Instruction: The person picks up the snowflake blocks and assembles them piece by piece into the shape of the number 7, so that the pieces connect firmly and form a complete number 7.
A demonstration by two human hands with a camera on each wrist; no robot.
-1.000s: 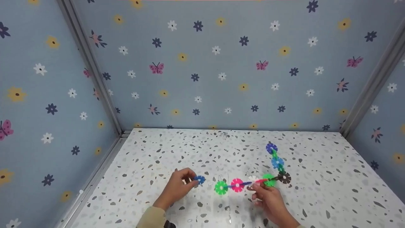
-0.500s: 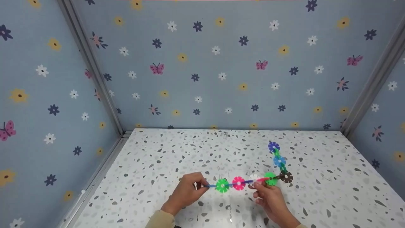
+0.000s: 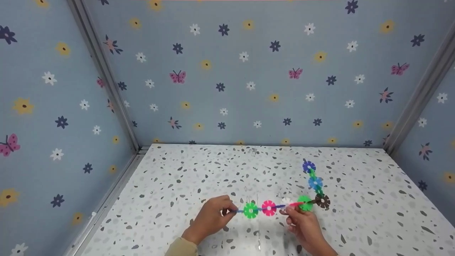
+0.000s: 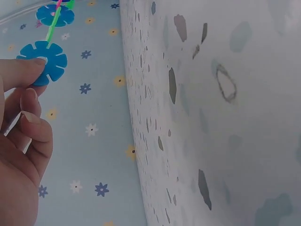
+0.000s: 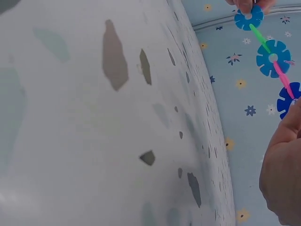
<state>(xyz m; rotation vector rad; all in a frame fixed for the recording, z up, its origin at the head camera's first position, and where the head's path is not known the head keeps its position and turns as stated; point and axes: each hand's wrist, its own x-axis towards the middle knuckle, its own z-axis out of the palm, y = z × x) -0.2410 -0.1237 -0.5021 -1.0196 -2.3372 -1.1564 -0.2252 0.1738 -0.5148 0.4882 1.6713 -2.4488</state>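
My left hand [image 3: 213, 218] pinches a blue notched plastic disc [image 4: 56, 62] between thumb and fingers. In the head view that disc is edge-on, against the left rim of a green disc [image 3: 251, 210]; whether the slots are fully meshed I cannot tell. The green disc ends a chain of interlocking discs running right through a pink disc [image 3: 269, 208] and a white disc [image 3: 286, 203]. My right hand [image 3: 306, 227] pinches the chain by the white disc, partly covering it. A dark blue disc [image 5: 285, 101] shows beside its fingers in the right wrist view.
Beyond my right hand the chain passes a second green disc [image 3: 305, 203], then bends at a brown disc [image 3: 322, 201]. From there it goes back through a light blue disc [image 3: 315, 182] to a purple-blue disc [image 3: 309, 166]. Flower-patterned walls [image 3: 249, 71] surround the speckled table [image 3: 185, 170].
My left hand has moved right, bringing the blue disc from apart up to the green disc and turning it edge-on. My right hand has kept its hold, with the chain shifting slightly right.
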